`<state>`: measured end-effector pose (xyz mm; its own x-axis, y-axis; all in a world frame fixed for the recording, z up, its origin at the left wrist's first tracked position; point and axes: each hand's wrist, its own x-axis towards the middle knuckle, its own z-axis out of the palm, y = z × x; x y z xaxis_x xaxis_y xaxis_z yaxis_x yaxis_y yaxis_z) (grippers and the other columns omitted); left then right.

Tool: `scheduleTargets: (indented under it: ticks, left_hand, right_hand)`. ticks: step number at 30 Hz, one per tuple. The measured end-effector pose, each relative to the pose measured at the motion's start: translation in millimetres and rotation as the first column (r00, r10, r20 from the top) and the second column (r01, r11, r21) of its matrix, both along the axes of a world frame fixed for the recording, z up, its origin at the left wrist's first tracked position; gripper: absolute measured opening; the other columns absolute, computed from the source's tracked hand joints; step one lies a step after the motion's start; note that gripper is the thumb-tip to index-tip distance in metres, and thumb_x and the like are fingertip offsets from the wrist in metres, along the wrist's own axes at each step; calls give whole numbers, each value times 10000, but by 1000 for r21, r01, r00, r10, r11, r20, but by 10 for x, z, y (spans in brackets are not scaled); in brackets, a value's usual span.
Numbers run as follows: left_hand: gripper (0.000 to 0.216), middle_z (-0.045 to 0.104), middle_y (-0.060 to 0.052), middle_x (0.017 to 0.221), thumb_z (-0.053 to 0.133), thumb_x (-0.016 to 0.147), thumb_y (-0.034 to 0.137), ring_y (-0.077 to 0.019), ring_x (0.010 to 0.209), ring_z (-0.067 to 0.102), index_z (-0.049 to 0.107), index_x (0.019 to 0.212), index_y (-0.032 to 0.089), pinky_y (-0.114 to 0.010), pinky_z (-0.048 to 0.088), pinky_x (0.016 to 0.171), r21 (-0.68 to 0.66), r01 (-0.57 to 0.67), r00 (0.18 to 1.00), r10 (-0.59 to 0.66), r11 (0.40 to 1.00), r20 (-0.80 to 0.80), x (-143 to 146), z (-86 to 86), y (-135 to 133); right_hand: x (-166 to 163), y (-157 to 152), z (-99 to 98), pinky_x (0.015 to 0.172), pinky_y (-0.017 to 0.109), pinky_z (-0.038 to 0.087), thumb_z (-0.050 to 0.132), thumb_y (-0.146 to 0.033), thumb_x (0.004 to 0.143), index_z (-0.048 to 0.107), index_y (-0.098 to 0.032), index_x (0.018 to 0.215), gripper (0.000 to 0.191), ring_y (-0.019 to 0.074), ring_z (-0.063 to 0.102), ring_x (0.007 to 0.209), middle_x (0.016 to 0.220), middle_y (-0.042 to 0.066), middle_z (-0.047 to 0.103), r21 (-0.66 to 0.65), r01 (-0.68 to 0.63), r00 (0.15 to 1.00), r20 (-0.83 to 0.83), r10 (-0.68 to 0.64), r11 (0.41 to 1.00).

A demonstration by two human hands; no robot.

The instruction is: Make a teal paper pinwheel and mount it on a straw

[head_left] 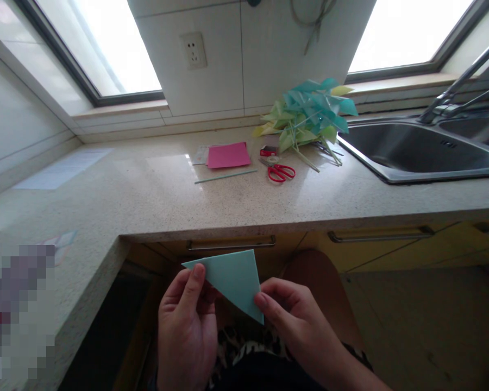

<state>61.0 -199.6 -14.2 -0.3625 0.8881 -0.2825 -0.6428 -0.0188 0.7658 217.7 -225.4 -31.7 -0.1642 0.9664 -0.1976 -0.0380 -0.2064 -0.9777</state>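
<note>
Well, I see the left hand pinching the pointed corner of a pale green paper triangle, thumb on top, while the right hand pinches its edge near the lower corner. They hold it above the lap, in front of the counter, where red-handled scissors, pink paper and a thin stick lie near pinwheels beside the sink.

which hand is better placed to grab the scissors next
Probably the right hand: the scissors lie almost straight ahead of it, while the left hand is off to their left. Both hands pinch the paper, so the right would need to let go.
</note>
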Motion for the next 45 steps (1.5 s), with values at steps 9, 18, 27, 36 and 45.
scheduleTargets:
  ticks: [9,18,27,36,45]
  left_hand:
    - [231,763,14,707,944,631,255,-98,592,689,758,741,174,-175,594,596,15,-3,1000,3,1000,-1,-23,-29,23]
    - [228,764,10,720,937,640,245,-97,603,687,758,755,164,-171,591,596,3,8,1000,-9,1000,10,-6,-24,74]
    - [218,759,12,718,930,647,235,-100,609,691,750,745,162,-172,585,586,12,-9,1000,9,1000,27,-28,-23,94]
    - [242,763,4,730,938,632,239,-105,627,697,745,750,153,-169,588,581,-13,3,999,-3,1000,44,-23,-25,112]
    - [233,757,22,738,925,653,259,-91,644,691,739,760,168,-160,586,608,-18,7,1000,-7,1000,22,-50,-48,130]
  right_hand:
    - [28,-17,-28,624,263,452,634,-527,919,724,-164,786,397,162,617,697,744,50,725,27,7,992,122,-10,1000]
    - [30,13,-81,659,273,506,663,-535,903,748,-178,787,384,177,687,736,777,66,767,-11,12,999,48,-12,1000]
    - [51,2,-102,648,260,499,679,-494,905,747,-178,805,339,168,690,740,799,71,785,-19,-7,997,72,9,1000]
    - [39,-2,-135,671,267,515,660,-499,920,733,-181,823,341,174,714,757,810,69,792,-29,26,997,67,-24,999]
    - [48,-17,-123,664,266,510,622,-480,944,703,-183,837,326,167,699,747,807,63,780,-10,7,993,117,-5,1000]
